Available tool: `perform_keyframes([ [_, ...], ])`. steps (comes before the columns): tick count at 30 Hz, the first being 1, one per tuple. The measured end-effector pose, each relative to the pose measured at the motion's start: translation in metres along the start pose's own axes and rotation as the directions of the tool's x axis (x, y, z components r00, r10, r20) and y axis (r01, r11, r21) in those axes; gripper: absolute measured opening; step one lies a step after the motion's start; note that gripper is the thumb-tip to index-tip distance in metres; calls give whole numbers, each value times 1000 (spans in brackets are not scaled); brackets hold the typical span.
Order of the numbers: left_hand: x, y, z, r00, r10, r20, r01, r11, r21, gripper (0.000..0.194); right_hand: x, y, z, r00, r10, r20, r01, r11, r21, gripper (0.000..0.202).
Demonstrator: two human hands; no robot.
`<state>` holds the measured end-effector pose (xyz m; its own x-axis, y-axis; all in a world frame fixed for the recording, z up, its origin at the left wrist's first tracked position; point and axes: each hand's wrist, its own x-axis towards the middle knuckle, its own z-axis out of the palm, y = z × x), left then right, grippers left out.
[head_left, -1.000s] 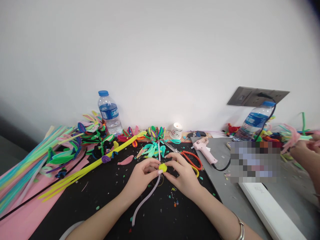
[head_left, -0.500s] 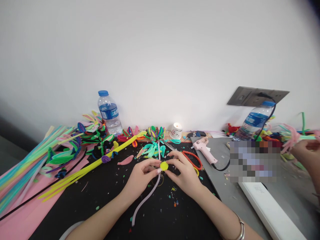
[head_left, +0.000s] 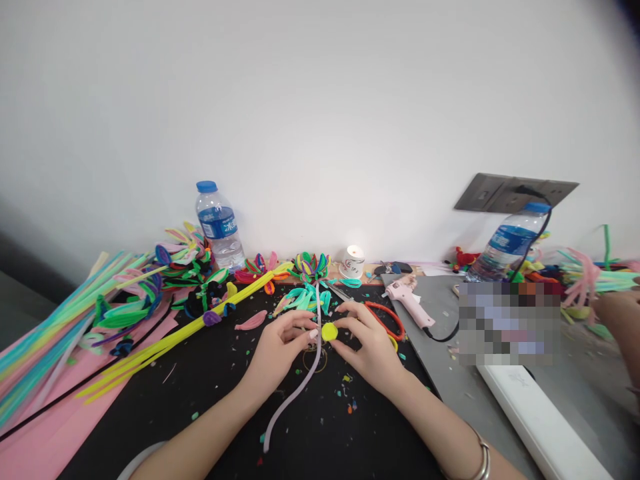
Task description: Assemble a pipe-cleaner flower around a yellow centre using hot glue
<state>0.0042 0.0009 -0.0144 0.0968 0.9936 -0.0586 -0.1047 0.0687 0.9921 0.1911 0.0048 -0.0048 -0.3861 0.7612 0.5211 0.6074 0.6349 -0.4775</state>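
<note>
A small round yellow disc (head_left: 329,332), seemingly fuzzy craft material, sits between the thumb and fingertips of my right hand (head_left: 367,343). My left hand (head_left: 283,343) is just left of it, fingers curved and slightly apart, not touching the disc. Beside the left fingertips runs a pale lilac pipe cleaner (head_left: 295,393), curving down across the black mat (head_left: 220,413). Its upper end reaches a multicoloured pipe-cleaner flower (head_left: 311,267). Behind my hands lie turquoise looped petals (head_left: 303,300) and a pink petal (head_left: 251,321). Red-handled scissors (head_left: 387,319) lie partly behind my right hand.
Pipe-cleaner bundles (head_left: 45,340) and finished flowers (head_left: 130,300) crowd the left. Water bottles (head_left: 220,227) stand at the wall. A pink glue gun (head_left: 411,303), a paper cup (head_left: 352,263) and a white box (head_left: 540,420) are there too. Another person's hand (head_left: 617,313) is far right.
My left fingertips have come off the yellow disc and moved slightly left. My right hand keeps the disc. The other person's hand has shifted slightly at the far right.
</note>
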Motion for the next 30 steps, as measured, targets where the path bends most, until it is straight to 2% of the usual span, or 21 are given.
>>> perform_keyframes([
  [6, 0, 2, 0, 999, -10, -33, 9, 1000, -11, 28, 0, 0, 0, 1000, -2, 3, 2, 1000, -6, 13],
  [12, -1, 6, 0, 995, 71, -75, -71, 997, 3, 21, 0, 0, 0, 1000, -12, -3, 12, 1000, -17, 13],
  [15, -2, 7, 1, 992, 74, -99, -72, 997, 22, 19, 0, 0, 0, 1000, -8, 5, 8, 1000, -4, 13],
  [21, -1, 6, 1, 997, 47, -57, -43, 997, 56, 25, -1, 0, 0, 1000, -4, 27, 3, 1000, 16, 14],
  [26, 0, 4, 0, 999, 26, -48, -28, 999, -28, 24, -2, 0, 0, 999, -3, 38, 3, 1000, 19, 14],
  [30, 0, 5, -1, 994, 44, -96, -48, 998, -41, 24, -1, 0, 0, 999, -6, 46, 5, 1000, 21, 15],
])
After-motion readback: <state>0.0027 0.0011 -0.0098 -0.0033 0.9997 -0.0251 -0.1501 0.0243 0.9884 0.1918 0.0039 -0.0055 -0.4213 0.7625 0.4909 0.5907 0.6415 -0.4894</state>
